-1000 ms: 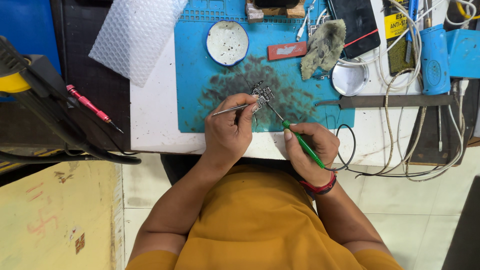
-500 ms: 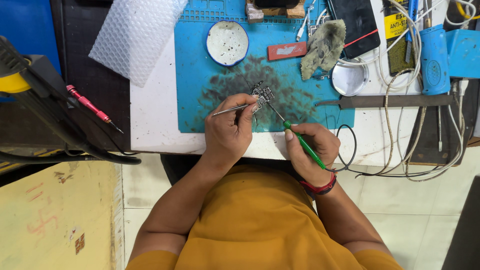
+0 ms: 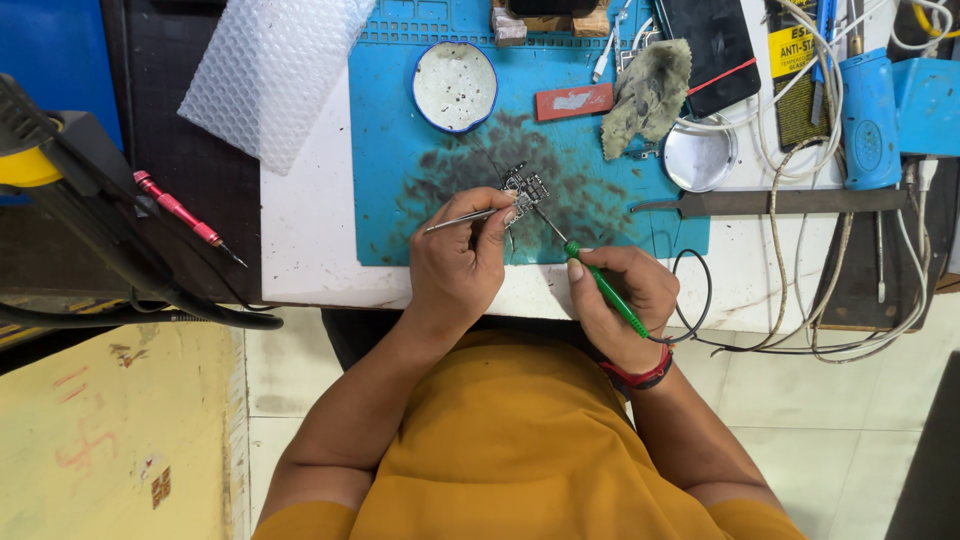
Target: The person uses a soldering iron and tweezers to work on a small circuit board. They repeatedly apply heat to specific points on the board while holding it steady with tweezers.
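At centre of blue mat (image 3: 400,150): small circuit board (image 3: 524,186) pinned by tweezers (image 3: 465,217) pinched in left hand (image 3: 455,260), right hand (image 3: 620,300) gripping green-handled tool (image 3: 600,282), tip on board; rework mid-step, next likely steady tip pressure

You have two hands at work: left hand (image 3: 458,262), right hand (image 3: 622,300). You hold one pair of tweezers (image 3: 462,218) and one green tool (image 3: 600,284). There is one small board (image 3: 524,186), one blue mat (image 3: 400,150), two round dishes (image 3: 454,86) (image 3: 698,158), one red screwdriver (image 3: 182,214), one bubble-wrap sheet (image 3: 270,70), one rag (image 3: 646,92).
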